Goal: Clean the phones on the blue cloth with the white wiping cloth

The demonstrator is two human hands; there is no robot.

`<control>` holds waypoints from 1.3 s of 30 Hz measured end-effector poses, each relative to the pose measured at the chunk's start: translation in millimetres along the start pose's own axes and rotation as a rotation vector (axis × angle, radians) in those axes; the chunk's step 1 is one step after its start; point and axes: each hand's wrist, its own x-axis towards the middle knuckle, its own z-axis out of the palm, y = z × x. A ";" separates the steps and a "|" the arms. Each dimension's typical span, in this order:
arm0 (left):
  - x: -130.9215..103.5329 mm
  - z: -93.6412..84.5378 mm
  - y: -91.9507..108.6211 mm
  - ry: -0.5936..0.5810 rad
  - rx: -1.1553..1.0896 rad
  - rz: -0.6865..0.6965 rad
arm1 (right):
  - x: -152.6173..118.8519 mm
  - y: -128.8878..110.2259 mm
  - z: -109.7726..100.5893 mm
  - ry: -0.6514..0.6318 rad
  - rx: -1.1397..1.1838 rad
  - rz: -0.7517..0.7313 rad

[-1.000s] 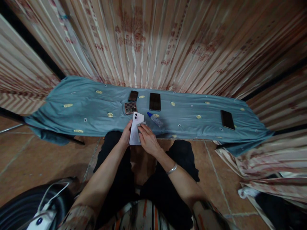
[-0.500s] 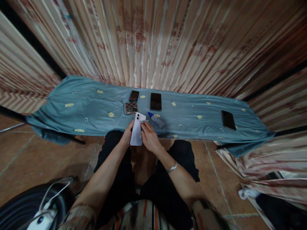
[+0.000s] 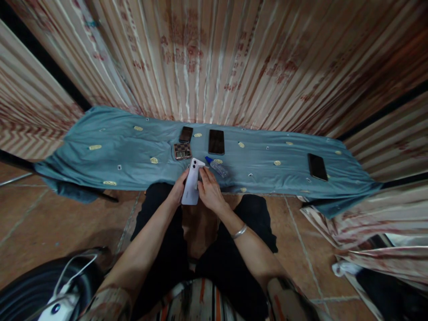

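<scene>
At the bottom edge is the person's striped shirt [image 3: 200,301], and in the near left corner a white power strip [image 3: 58,308] lies with a white cable [image 3: 82,258], upon a black round thing [image 3: 22,287] which I cannot name. A silver bracelet [image 3: 239,232] is around the right wrist. Beyond it, between and above the two dark-trousered knees, the left hand [image 3: 176,191] grips a pale lilac phone [image 3: 190,192] by its left side; the phone is tilted, with its back and two camera lenses facing up. The right hand [image 3: 210,191] has its fingers closed on a small greyish cloth [image 3: 206,167], mostly hidden under them, at the right side of the phone. Farther is the low table with a blue-green cover [image 3: 261,176]. On it, a clear bottle with blue cap [image 3: 219,168] lies just beyond the right hand, and a checkered case [image 3: 182,150] lies near the phone's far end. Behind these are a small dark phone [image 3: 186,134] and a larger dark device [image 3: 216,141]; another dark device [image 3: 317,166] lies well to the right. Farthest hangs a pleated beige curtain with reddish print [image 3: 214,58]
</scene>
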 end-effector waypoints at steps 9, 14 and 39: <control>3.6 -4.1 0.1 -0.006 -0.042 0.004 | -2.6 -2.3 -0.5 -0.032 -0.025 -0.028; 3.6 -4.6 3.2 0.005 -0.093 0.000 | -8.2 -10.9 -0.1 -0.088 -0.042 -0.056; 1.9 -0.1 4.4 0.014 -0.080 0.016 | -2.6 -2.3 0.1 -0.017 -0.031 -0.111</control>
